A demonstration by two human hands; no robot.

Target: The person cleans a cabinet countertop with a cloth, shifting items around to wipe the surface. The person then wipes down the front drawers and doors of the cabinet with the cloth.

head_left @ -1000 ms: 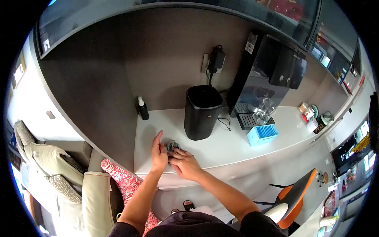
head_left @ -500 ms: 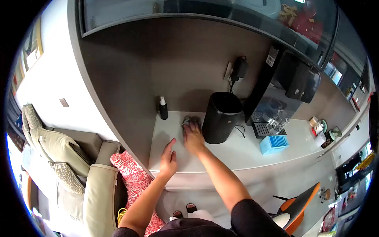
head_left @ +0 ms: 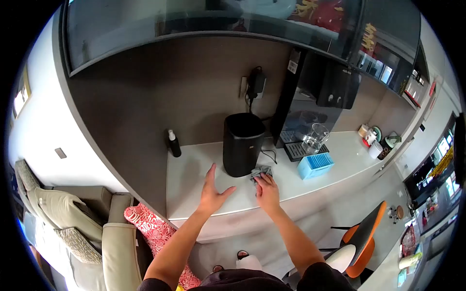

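My right hand (head_left: 267, 191) presses a grey cloth (head_left: 262, 171) onto the white counter (head_left: 194, 165), just to the right of the base of a black bin-shaped container (head_left: 242, 150). Part of the cloth lies under my fingers and is hidden. My left hand (head_left: 213, 192) hovers over the counter's front part, left of the container, thumb and fingers apart and holding nothing. A black spray bottle (head_left: 174, 144) with a white top stands at the back left corner.
Right of the container are a black water dispenser (head_left: 310, 92), a glass pitcher (head_left: 315, 138) on its drip tray, and a light blue box (head_left: 315, 166). Jars and cups (head_left: 375, 149) stand at the far right. A glass-fronted cabinet (head_left: 204, 22) overhangs the counter; an orange-and-grey chair (head_left: 366, 237) is below right.
My right hand has moved the cloth from the container's left side to its front right. My left hand has opened wider beside the container. The camera view has shifted to the right.
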